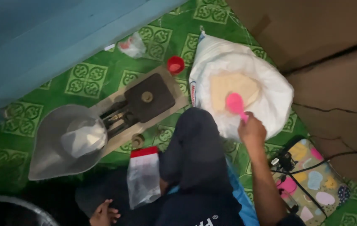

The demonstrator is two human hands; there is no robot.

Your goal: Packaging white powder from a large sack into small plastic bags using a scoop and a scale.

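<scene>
My right hand (pixel 251 129) grips the handle of a pink plastic scoop (pixel 235 103), whose bowl hangs over the pale powder inside a large open white sack (pixel 270 90). My left hand (pixel 104 213) rests low at the bottom edge, fingers loosely curled, holding nothing, close to a small clear plastic bag with a red top (pixel 143 175). To the left stands a balance scale (pixel 147 98) with a grey metal pan (pixel 46 144) that holds a plastic bag of white powder (pixel 84 136). My dark-trousered knee (pixel 193 142) lies between the scale and the sack.
A green patterned floor mat (pixel 86 79) covers the floor. A small red cup (pixel 175 65) and a crumpled clear bag (pixel 132 45) lie beyond the scale. A colourful patterned cushion with black cables (pixel 312 175) is at the right. A blue wall (pixel 40 37) rises at the left.
</scene>
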